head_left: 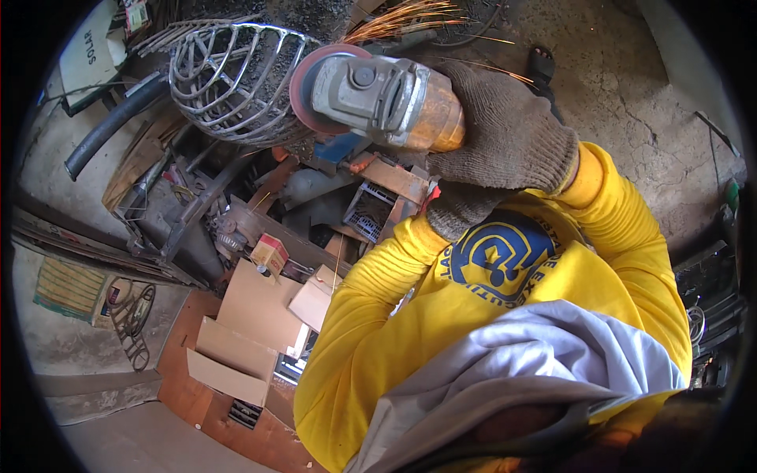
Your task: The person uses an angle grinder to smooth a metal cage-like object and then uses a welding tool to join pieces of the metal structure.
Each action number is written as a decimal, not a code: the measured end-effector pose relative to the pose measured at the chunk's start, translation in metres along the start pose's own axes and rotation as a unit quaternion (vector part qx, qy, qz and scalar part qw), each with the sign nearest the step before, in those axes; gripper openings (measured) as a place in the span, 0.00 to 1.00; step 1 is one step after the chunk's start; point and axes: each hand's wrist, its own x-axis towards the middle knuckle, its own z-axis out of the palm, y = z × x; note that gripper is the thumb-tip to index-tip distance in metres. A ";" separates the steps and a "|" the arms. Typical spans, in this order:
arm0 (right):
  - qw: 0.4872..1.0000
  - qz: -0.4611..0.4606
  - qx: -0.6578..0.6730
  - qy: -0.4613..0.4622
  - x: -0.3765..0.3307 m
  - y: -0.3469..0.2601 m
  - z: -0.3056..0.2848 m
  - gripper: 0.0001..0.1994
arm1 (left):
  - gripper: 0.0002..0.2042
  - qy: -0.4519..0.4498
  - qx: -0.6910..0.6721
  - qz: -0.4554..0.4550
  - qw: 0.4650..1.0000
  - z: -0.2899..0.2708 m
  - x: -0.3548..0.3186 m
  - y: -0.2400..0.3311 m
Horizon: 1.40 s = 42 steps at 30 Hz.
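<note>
Dark lettering (pixel 90 47) on a white box (pixel 110 69), blue lettered emblem (pixel 505 256) on a yellow shirt (pixel 422 311)

Single head-worn fisheye view, steeply downward from above, with both hands (pixel 509 130) at close range.

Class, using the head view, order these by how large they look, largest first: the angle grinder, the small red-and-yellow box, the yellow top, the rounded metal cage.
1. Yellow top
2. Angle grinder and rounded metal cage: too alike to rank, and nearness to the camera may affect this
3. Small red-and-yellow box
</note>
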 end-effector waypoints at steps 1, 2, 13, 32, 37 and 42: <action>1.000 -0.010 -0.011 0.011 0.002 -0.003 -0.004 0.37 | 0.37 0.003 -0.010 0.002 1.000 -0.002 0.005 0.004; 1.000 -0.012 -0.015 0.009 0.003 -0.005 -0.009 0.37 | 0.37 0.006 -0.017 0.004 1.000 -0.004 0.010 0.008; 0.990 -0.046 -0.064 -0.119 0.033 -0.028 -0.061 0.39 | 0.39 0.017 -0.137 0.008 0.990 -0.026 0.056 0.040; 0.993 0.007 -0.043 -0.112 0.019 -0.007 -0.047 0.39 | 0.43 0.093 0.003 -0.015 0.996 0.005 0.033 0.028; 0.995 0.013 0.005 -0.100 0.009 0.004 -0.028 0.41 | 0.40 0.045 0.051 0.008 0.998 -0.006 0.020 0.017; 0.996 0.025 0.025 -0.085 0.006 0.019 -0.009 0.43 | 0.36 -0.075 -0.144 -0.080 0.984 -0.012 0.007 -0.001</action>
